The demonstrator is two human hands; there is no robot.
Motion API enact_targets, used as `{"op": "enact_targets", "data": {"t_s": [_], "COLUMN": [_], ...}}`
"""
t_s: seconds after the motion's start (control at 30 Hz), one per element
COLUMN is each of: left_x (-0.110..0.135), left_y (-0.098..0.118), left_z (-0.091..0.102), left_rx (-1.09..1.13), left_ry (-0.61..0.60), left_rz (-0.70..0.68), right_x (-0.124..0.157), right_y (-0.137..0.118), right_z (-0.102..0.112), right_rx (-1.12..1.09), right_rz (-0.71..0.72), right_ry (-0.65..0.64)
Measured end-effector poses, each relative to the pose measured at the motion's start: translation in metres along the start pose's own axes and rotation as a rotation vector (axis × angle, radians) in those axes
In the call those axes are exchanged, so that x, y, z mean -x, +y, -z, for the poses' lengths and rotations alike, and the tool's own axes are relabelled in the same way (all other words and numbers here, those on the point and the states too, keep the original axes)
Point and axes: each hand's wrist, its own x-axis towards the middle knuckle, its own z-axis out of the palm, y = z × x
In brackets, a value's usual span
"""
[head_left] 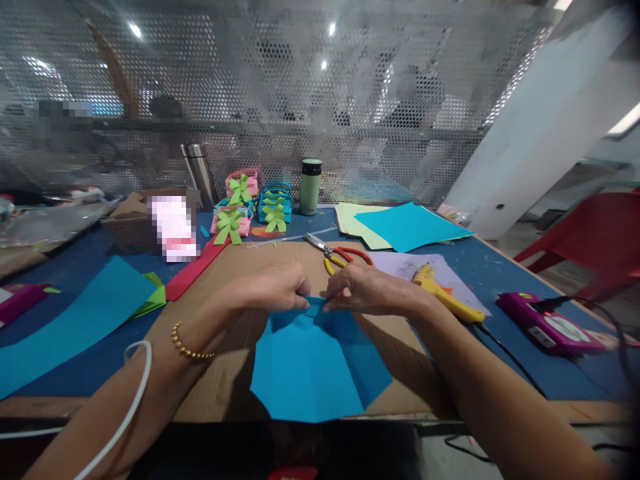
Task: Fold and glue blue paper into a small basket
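Note:
A creased sheet of blue paper (pixel 310 367) lies over the cardboard in front of me, its near edge toward my body. My left hand (pixel 277 287) pinches its far edge left of the middle, fingers closed. Just to the right, my right hand (pixel 363 287) grips the same edge, fingertips pressed together, so a small piece of the edge shows between the hands. Scissors (pixel 327 250) with red and yellow handles lie right behind my right hand. A yellow glue gun (pixel 447 293) rests on a lilac sheet (pixel 400 263) beyond my right forearm.
Small pink and blue paper baskets (pixel 275 207) with green bows stand at the back, near a green tumbler (pixel 311 190) and a steel flask (pixel 199 175). Blue sheets (pixel 415 225) lie back right; a blue strip (pixel 85 317) lies left. A purple device (pixel 547 323) with cables sits right.

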Motion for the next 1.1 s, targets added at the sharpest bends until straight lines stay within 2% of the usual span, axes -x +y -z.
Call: {"op": "enact_targets", "data": {"t_s": [0.1,0.23,0.33,0.43,0.6,0.73,0.9,1.03,1.1], "left_x": [0.001,0.001,0.001,-0.002,-0.006,-0.008,-0.008,-0.009,-0.011], "left_y": [0.002,0.001,-0.002,0.0,0.012,0.013,0.008,0.006,0.006], "left_z": [0.0,0.001,0.0,-0.005,-0.014,-0.016,-0.018,-0.023,-0.024], "left_rx": [0.023,0.006,-0.037,-0.082,-0.287,-0.281,-0.304,-0.349,-0.327], "left_ry": [-0.011,-0.01,0.032,0.083,0.203,0.217,0.26,0.324,0.345], "left_rz": [-0.006,-0.014,0.008,-0.03,-0.061,-0.04,0.062,0.084,0.106], "right_x": [-0.001,-0.001,-0.002,-0.004,-0.005,-0.006,-0.006,-0.002,-0.001], "right_y": [0.001,0.0,-0.002,-0.004,-0.009,-0.008,0.0,0.003,0.004], "right_z": [-0.004,-0.002,-0.001,-0.004,-0.011,-0.011,-0.011,-0.015,-0.015], "right_rx": [0.079,0.08,0.064,0.05,0.164,0.213,0.212,0.2,0.256], "right_rz": [0.056,0.093,0.047,0.008,-0.068,-0.058,-0.03,-0.053,-0.113], "right_ry": [0.02,0.027,0.033,0.031,0.069,0.103,0.151,0.166,0.217]}}
